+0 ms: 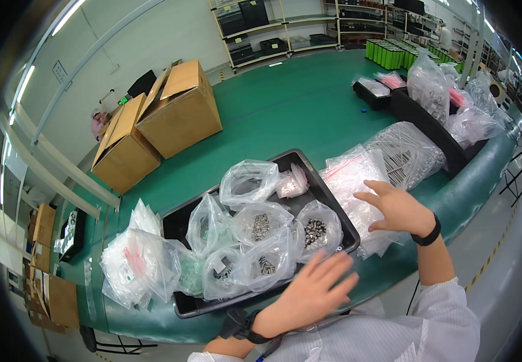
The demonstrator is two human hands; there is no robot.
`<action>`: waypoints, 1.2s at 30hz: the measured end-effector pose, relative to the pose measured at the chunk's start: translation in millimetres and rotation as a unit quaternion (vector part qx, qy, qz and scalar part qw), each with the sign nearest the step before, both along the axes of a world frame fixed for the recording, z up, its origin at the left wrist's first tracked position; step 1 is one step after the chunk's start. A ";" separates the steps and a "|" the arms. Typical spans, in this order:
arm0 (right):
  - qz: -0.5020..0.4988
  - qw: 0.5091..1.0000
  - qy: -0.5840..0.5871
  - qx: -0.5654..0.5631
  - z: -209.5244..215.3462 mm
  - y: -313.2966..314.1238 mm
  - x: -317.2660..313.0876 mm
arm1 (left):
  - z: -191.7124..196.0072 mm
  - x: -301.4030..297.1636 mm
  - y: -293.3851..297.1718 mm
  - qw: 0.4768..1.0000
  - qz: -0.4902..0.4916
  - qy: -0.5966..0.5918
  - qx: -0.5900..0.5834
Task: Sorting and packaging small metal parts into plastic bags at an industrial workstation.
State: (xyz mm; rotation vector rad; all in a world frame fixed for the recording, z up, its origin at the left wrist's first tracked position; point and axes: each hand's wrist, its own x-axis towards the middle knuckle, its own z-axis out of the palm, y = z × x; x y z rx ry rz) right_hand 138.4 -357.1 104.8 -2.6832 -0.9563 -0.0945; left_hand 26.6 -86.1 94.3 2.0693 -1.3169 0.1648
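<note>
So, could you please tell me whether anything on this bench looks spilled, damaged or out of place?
Nothing looks spilled or damaged. The black tray sits askew, its near corner jutting past the green bench edge. The two cardboard boxes stand open.

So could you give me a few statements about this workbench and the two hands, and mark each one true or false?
1. The black tray holds open clear plastic bags of small metal parts. True.
2. The left hand grips a screwdriver. False: it is open and empty, at the tray's near edge.
3. The right hand is over flat clear bags beside the tray. True.
4. The bench top is red. False: it is green.
5. Two cardboard boxes stand open on the bench. True.
</note>
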 end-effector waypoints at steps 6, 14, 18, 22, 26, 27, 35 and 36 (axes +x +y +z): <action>-0.122 0.985 -0.099 0.069 -61.9 -17.9 14.8 | -33.8 9.7 16.9 0.941 0.249 -0.193 0.120; -0.174 0.974 -0.093 0.113 -76.3 -8.8 63.5 | -47.5 61.6 45.6 0.927 0.263 -0.237 0.121; -0.204 0.965 0.048 0.158 -79.8 -13.8 68.4 | -51.0 70.1 53.6 0.928 0.287 -0.218 0.097; -0.219 0.952 -0.023 0.212 -62.9 -25.2 54.7 | -53.8 59.9 45.2 0.926 0.300 -0.227 0.003; -0.100 0.896 0.043 0.430 -3.0 6.1 24.6 | -62.9 44.0 59.9 0.938 0.292 -0.145 -0.114; -0.100 0.899 0.047 0.424 20.6 18.0 6.5 | -64.9 39.9 61.7 0.933 0.296 -0.084 -0.187; -0.007 0.952 -0.158 0.261 -4.8 80.9 -9.7 | -69.4 36.5 52.5 0.918 0.161 0.243 -0.268; -0.003 0.952 -0.155 0.265 -15.4 76.6 -2.2 | -77.9 35.5 51.5 0.916 0.177 0.252 -0.256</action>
